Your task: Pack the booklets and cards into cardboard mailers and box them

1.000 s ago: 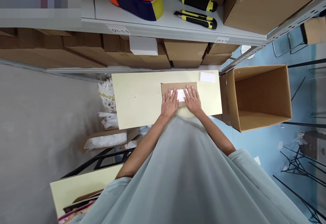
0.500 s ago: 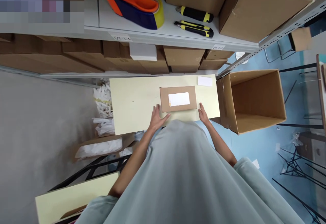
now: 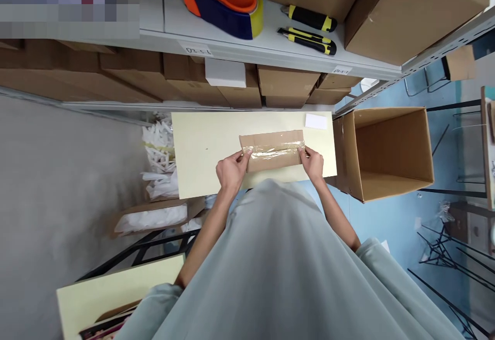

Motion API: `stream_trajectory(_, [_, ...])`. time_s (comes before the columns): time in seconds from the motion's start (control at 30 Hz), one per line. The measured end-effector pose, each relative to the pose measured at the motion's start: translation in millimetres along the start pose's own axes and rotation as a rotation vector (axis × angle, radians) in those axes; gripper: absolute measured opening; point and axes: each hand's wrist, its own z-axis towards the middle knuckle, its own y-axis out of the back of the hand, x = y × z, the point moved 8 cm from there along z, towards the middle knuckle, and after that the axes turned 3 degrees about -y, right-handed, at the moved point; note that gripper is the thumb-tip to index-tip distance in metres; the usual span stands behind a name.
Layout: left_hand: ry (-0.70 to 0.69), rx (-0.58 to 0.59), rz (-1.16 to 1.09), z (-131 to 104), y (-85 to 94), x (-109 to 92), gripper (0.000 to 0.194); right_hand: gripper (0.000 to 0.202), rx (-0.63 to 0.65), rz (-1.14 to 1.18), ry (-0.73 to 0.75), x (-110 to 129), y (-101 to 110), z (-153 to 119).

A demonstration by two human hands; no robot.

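Observation:
A small brown cardboard box is held above the pale yellow tabletop, with shiny clear tape across the side that shows. My left hand grips its left end, thumb on the taped face. At the right end my right hand grips it the same way, fingers curled and thumb near the tape. The fingers behind the box are partly hidden. Near the table's back right lies a small white paper.
A large open carton stands right of the table. On the shelf above lie an orange and blue tape dispenser and two cutters. More boxes fill the lower shelf. White packing material is at the left.
Both hands, apart from the box and spread before, now grip its ends. The box has turned from its white-labelled side to a taped side. The view has shifted slightly.

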Motion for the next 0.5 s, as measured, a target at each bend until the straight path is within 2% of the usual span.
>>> stream_trajectory(0.1, [0.014,0.060,0.116,11.3,-0.6,3.8,0.052,0.047,0.059,-0.083,-0.019,6.2,-10.0,11.8])
stream_trajectory(0.23, [0.054,0.148,0.140,16.3,-14.8,23.6,0.049,0.052,0.168,-0.069,-0.092,-8.3,-32.4,13.7])
stream_trajectory(0.37, [0.072,0.137,0.064,11.4,-22.0,37.8,0.050,0.059,0.215,0.021,-0.118,-22.3,-39.5,8.8])
stream_trajectory(0.5, [0.071,0.138,-0.022,11.0,-25.1,43.7,0.053,0.067,0.219,0.001,-0.082,-26.0,-39.8,10.1])
